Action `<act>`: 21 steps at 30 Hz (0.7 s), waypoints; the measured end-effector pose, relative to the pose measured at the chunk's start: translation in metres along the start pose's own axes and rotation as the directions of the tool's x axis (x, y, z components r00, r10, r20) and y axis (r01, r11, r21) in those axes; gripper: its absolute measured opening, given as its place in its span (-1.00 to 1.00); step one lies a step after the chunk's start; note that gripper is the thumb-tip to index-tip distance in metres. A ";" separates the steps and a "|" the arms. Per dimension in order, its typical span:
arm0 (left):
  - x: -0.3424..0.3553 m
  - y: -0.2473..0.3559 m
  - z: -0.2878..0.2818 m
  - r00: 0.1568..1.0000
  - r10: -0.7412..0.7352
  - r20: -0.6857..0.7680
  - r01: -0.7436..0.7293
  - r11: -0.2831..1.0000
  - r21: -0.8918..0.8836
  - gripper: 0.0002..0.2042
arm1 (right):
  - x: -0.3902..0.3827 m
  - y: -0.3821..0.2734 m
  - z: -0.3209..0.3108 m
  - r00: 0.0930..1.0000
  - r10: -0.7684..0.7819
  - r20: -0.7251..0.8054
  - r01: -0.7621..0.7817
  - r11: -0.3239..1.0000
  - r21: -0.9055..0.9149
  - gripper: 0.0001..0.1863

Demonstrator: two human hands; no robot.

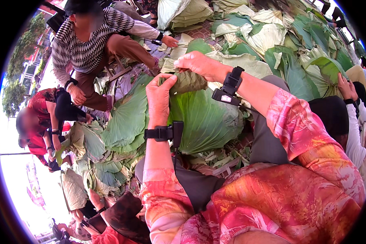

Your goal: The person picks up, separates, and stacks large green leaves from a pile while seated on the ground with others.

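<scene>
Between my two hands is a dull olive-brown piece of lotus leaf (pixel 190 82), creased and folded. My left hand (pixel 158 95) pinches its left end between thumb and fingers. Across the top, my right hand (pixel 201 66) grips its upper edge, fingers pointing left. Just below hangs or lies a broad green lotus leaf (pixel 207 118) with ribs fanning out, in front of my knees; whether it joins the folded piece I cannot tell. Another large green leaf (pixel 128 118) spreads left of my left wrist.
Piles of green and pale dried leaves (pixel 268 38) cover the paving at the upper right. A stack of folded leaves (pixel 183 14) stands at the top. A seated person in a patterned top (pixel 87 44) works across from me; others sit at left and right. Leaf scraps (pixel 227 156) litter the ground.
</scene>
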State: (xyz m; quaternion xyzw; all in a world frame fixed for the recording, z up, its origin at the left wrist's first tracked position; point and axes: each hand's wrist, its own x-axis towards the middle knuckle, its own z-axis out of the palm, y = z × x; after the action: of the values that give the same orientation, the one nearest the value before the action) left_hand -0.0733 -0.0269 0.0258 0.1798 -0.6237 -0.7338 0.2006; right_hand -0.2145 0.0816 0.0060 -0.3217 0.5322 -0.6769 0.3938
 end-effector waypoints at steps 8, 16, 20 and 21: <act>-0.002 0.006 -0.006 0.999 -0.042 0.004 0.042 0.999 0.005 -0.95 | -0.005 -0.018 -0.008 0.993 0.039 0.109 -0.018 0.981 -0.191 -0.83; -0.001 0.004 -0.002 0.992 -0.120 0.035 0.119 0.992 0.038 -0.88 | -0.003 -0.023 -0.012 0.993 0.113 0.041 -0.098 0.956 -0.278 -0.78; -0.002 0.002 -0.006 0.994 -0.105 0.023 0.104 0.993 0.058 -0.89 | -0.012 -0.033 -0.003 1.000 0.025 -0.016 -0.028 0.964 -0.264 -0.76; -0.001 0.002 -0.005 0.995 -0.091 0.027 0.089 0.993 0.072 -0.89 | -0.011 -0.032 -0.005 0.998 -0.017 0.053 0.034 0.945 -0.326 -0.77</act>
State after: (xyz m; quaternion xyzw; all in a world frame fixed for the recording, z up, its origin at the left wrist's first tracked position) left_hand -0.0703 -0.0308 0.0269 0.2036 -0.6434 -0.7223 0.1513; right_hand -0.2196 0.0978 0.0359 -0.4061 0.6229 -0.5762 0.3392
